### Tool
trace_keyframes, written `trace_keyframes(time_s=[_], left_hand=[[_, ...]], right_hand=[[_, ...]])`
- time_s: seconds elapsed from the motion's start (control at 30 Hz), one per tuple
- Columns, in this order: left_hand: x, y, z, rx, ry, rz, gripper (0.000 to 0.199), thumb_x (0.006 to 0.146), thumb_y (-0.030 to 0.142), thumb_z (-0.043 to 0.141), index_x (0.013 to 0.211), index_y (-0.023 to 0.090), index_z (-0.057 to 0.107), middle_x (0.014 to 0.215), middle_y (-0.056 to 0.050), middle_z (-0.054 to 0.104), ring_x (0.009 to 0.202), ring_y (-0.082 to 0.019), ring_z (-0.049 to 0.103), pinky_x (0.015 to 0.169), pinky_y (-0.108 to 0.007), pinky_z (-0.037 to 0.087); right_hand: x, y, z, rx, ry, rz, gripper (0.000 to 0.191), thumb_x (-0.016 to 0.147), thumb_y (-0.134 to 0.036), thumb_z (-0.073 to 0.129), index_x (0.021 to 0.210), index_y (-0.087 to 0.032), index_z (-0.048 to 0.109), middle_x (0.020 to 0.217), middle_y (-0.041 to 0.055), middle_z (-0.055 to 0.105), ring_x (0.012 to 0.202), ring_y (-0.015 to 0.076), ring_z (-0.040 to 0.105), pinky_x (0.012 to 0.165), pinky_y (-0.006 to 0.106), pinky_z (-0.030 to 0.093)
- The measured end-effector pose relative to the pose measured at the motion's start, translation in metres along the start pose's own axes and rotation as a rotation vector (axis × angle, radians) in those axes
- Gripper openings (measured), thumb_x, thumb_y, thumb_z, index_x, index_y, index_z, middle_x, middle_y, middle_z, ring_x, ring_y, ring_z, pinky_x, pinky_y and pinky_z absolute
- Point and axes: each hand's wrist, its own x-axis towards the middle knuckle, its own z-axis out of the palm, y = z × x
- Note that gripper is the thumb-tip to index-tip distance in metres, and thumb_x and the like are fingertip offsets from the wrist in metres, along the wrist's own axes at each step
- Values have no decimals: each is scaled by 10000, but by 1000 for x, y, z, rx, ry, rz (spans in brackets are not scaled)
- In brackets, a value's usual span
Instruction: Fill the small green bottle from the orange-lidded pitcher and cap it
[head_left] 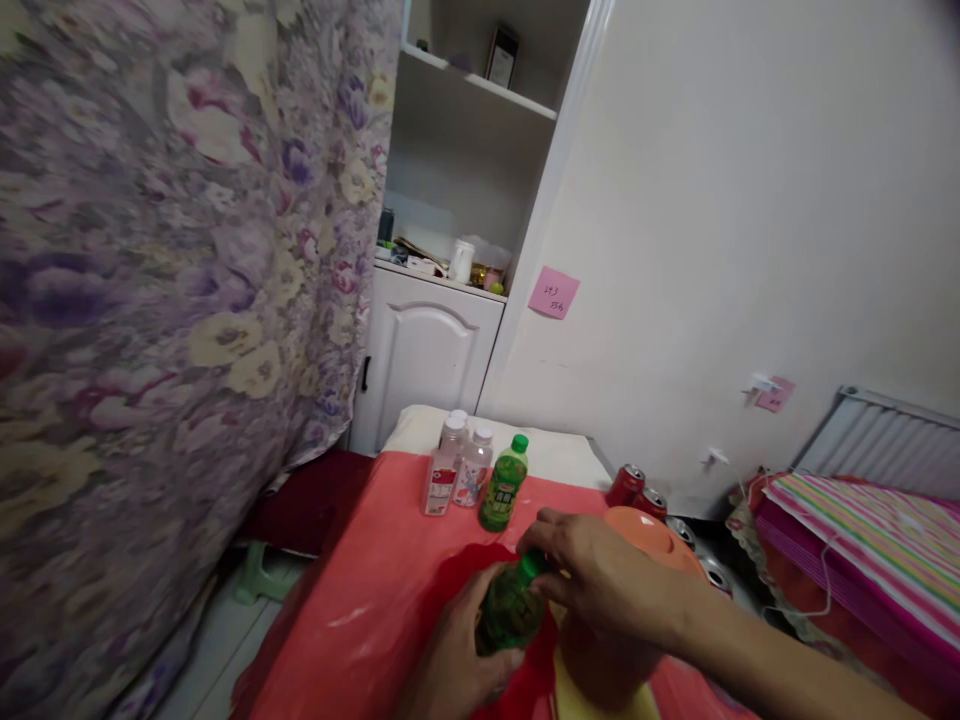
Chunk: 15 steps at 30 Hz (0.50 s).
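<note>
A green bottle [511, 606] is wrapped by my left hand [469, 650] low in the head view, over the red-covered table [367, 590]. The fingers of my right hand [574, 560] are closed on its green cap [532, 565] from the right. Just behind stands another green bottle [504, 487], capped and upright. To its left, several clear bottles with white caps, one of them a clear bottle [440, 472] with a red and white label, stand close together. Below my right arm lies something yellow [566, 690], partly hidden.
An orange bowl-like object [652, 535] sits behind my right forearm, with red cans [626, 485] and silver-topped cans [681, 533] beyond it. A floral curtain [187, 250] hangs at the left. A white cabinet [427, 345] and striped bedding [885, 530] stand farther off.
</note>
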Motion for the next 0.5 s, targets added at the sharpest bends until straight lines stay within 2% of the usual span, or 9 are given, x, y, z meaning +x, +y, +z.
trace_keyframes(time_s=[0.07,0.13,0.2,0.27,0.33,0.43,0.5], left_hand=[[1,-3,-1,-14,-7,-4,726,600,51,600,1313,183,573,1275,-84,723,1190,-261,652,1030,-357,511],[2,-6,-1,-31,-29,-2,742,592,54,607,1320,191,565,1278,-80,719,1197,-267,649,1035,-362,506],[3,-8,-2,-28,-47,-14,752,578,58,602,1318,186,558,1226,-78,738,1121,-270,680,979,-367,535],[5,-9,-2,-14,-59,-28,746,585,68,599,1322,170,551,1167,-87,751,1040,-269,701,914,-371,558],[6,-10,-2,-41,-64,-18,765,590,73,607,1347,162,542,1224,-108,733,1113,-277,687,980,-385,541],[7,-14,-4,-110,-32,1,870,547,64,633,1403,165,513,1421,-135,643,1328,-302,588,1147,-397,445],[8,-19,-6,-121,17,6,911,549,102,684,1436,174,487,1478,-142,608,1376,-330,551,1154,-411,452]], right_hand=[[1,0,1,-31,1,-7,108,850,-213,635,957,-197,644,986,40,694,772,170,629,671,293,428],[4,-1,3,-68,-10,-9,205,832,-265,671,1028,-211,647,1067,59,704,795,199,663,658,309,427],[7,-2,5,-98,-52,12,313,800,-309,715,1096,-231,652,1140,76,710,816,234,695,632,317,417],[10,-2,7,-111,-91,23,321,785,-300,723,1095,-237,668,1144,80,722,835,254,711,622,315,413],[13,-1,8,-104,-96,14,261,780,-269,712,1037,-232,687,1092,70,736,827,244,709,619,306,413],[16,2,5,-50,-64,-20,223,768,-226,701,991,-219,694,1064,61,732,834,216,690,654,293,446],[18,3,-4,14,-21,-42,205,770,-196,690,975,-208,693,1051,57,723,863,198,672,710,284,477]])
